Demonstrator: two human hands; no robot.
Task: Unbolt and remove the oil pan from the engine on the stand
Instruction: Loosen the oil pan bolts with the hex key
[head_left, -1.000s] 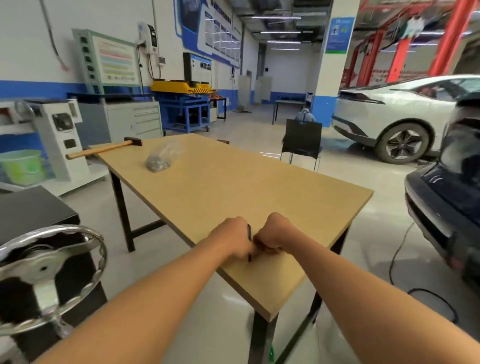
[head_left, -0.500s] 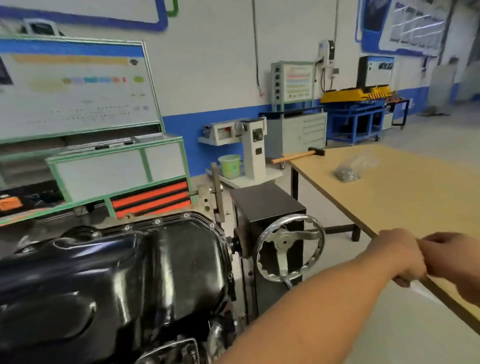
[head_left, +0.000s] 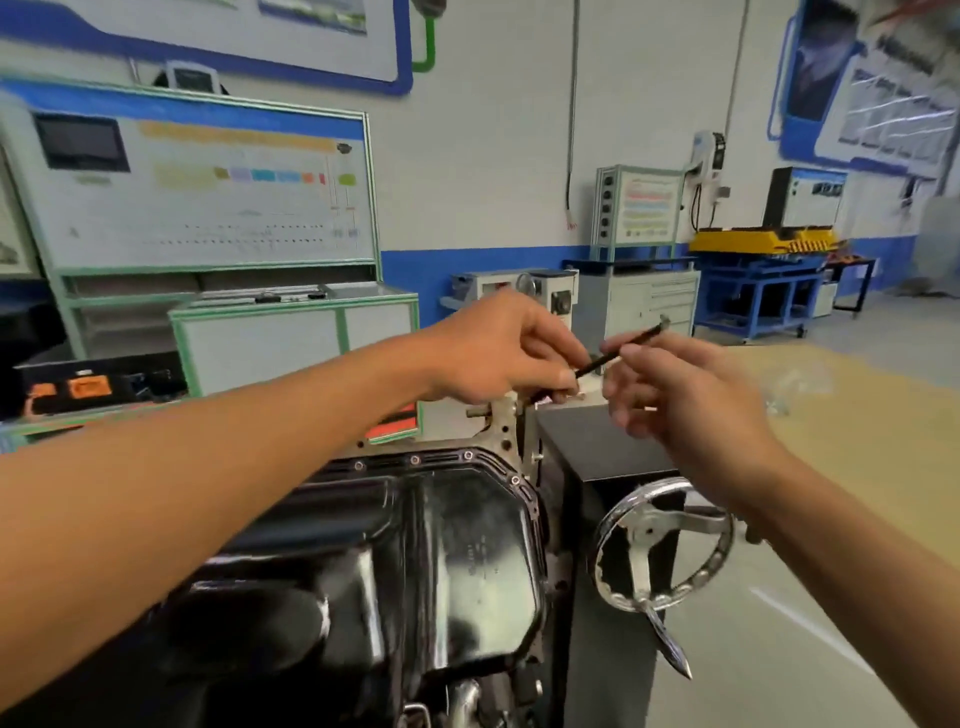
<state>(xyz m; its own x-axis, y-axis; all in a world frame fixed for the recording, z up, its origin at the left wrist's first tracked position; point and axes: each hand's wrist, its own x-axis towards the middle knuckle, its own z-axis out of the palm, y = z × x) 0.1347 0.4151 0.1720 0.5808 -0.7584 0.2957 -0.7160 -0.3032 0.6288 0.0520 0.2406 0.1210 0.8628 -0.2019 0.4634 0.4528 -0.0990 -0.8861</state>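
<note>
holding a thin black tool up in the air, the left hand pinches its low end between thumb and fingers. the right hand is just beside it, with fingertips at the tool's middle, but the view is too blurry to tell if they pinch it or only touch it. the black oil pan sits below both hands, on top of the engine on the stand, and small bolts show in its rim, so i think the unbolting is not done.

the tool is thin and held only by a pinch, so it may slip while two hands share it and drop onto the pan or down beside the handwheel. if it sits crooked on a bolt, it may pop off and spoil the bolt head, and a hand could bang the sharp rim. the pan looks shiny, maybe oily, so fingers could slide when it is time to lift it.
</note>
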